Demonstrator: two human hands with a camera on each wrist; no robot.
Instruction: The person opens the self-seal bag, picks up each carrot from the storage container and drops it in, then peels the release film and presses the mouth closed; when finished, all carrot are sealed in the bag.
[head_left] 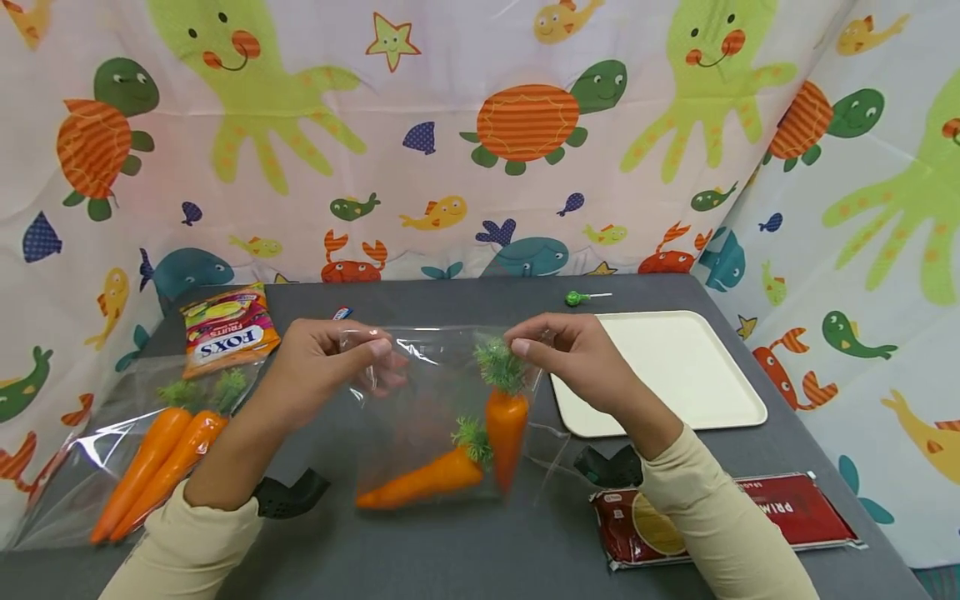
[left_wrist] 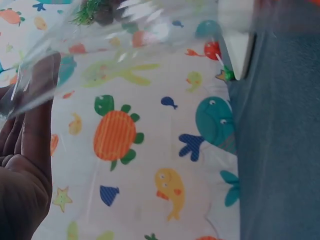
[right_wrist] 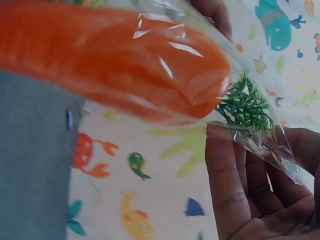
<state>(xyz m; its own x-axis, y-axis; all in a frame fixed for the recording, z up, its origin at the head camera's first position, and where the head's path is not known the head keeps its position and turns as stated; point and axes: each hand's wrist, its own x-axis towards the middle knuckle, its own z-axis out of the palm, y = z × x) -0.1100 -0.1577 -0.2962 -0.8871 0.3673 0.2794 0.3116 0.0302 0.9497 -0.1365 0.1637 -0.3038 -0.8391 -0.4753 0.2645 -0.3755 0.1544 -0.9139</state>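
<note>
Your left hand (head_left: 322, 367) and right hand (head_left: 581, 362) pinch the clear bag's (head_left: 442, 400) top corners. Two carrots (head_left: 465, 454) sit inside already; sealing its mouth looks left.

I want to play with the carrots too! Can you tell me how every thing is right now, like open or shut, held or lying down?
clear bag: held up by its top edge, two carrots inside
left hand: pinches the bag's top
right hand: pinches the bag's top
second bag: lying flat, two carrots inside
candy packet: lying on the table
tray: flat, nothing on it
lollipop: lying down
red packet: lying flat
</note>
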